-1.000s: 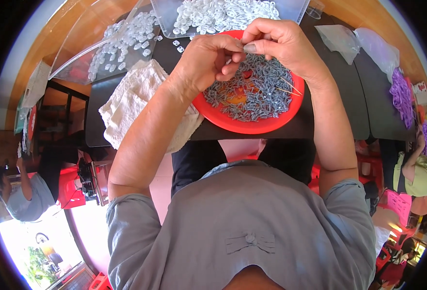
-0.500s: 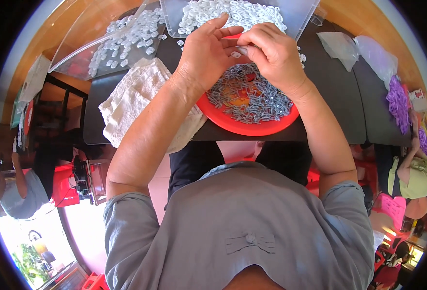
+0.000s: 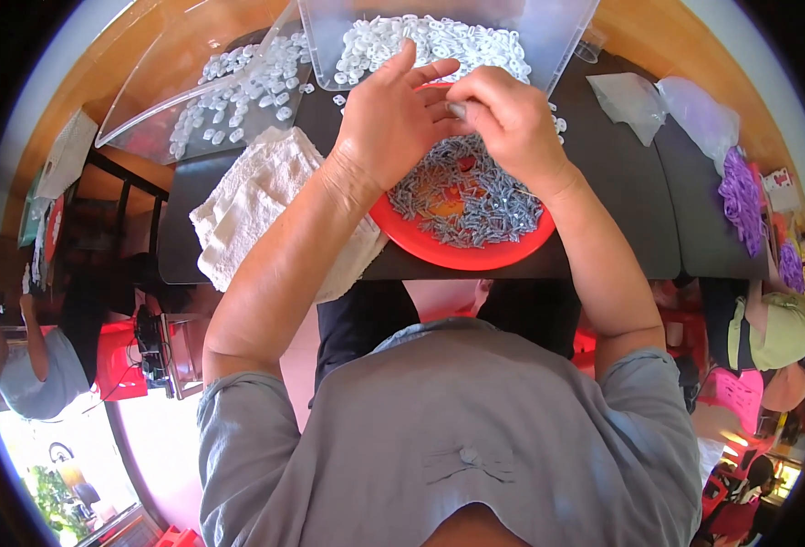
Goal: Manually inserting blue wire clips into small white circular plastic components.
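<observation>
Over the far side of a red round tray (image 3: 464,262), my left hand (image 3: 386,117) is held palm inward with its thumb up and fingers stretched apart. Close to those fingertips, my right hand (image 3: 514,123) pinches thumb and forefinger together; whatever lies between them is too small to make out. Many slim grey screw-like plastic pieces (image 3: 489,214) are spread in the tray beneath both hands. Beyond the hands, a clear plastic box (image 3: 559,50) contains a heap of small white oval pieces (image 3: 434,44) with holes.
A crumpled white towel (image 3: 261,205) lies left of the tray. Behind it, more white pieces (image 3: 238,91) are in a tilted clear container (image 3: 138,123). Clear plastic bags (image 3: 635,105) and a purple mesh bundle (image 3: 740,201) lie at the right. People sit on both sides.
The white piece seen at my left fingertips no longer shows there. My right hand has drawn slightly down, and the whole view has shifted a little.
</observation>
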The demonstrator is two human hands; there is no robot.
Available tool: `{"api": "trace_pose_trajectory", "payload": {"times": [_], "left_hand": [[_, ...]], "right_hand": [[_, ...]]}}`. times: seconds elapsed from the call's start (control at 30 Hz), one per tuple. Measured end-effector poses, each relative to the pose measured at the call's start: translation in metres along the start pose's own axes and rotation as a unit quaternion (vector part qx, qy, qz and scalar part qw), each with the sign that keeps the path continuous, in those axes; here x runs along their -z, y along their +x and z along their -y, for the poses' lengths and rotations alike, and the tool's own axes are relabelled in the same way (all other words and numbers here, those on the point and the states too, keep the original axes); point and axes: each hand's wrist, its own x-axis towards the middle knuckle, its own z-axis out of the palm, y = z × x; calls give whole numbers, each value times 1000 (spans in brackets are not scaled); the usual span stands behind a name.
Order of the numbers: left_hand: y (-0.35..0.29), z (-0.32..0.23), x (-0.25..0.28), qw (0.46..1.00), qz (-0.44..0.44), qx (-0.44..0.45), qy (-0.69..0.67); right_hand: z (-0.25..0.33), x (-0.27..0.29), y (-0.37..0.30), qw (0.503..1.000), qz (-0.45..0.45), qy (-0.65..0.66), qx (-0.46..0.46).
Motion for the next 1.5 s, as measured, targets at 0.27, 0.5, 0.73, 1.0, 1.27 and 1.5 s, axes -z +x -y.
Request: {"api": "trace_pose_trajectory", "payload": {"times": [0.27,0.5,0.73,1.0,1.27,1.5], "left_hand": [[-4,4,-3,956,-68,-32,282],[-4,-6,2,980,25,124,152],[-8,-8,-1,980,83,154,95],[-1,-4,7,995,16,61,79],[-3,-1,3,991,-13,-1,136],[-7,0,2,973,-81,-58,207]], "right_hand": [[-1,18,3,919,1,315,-238],[8,16,1,968,10,207,-139],[10,18,5,991,-14,136,-11],[9,18,5,989,-48,118,-69],[6,9,2,992,-46,86,-75],[4,6,0,986,-44,109,-116]]}}
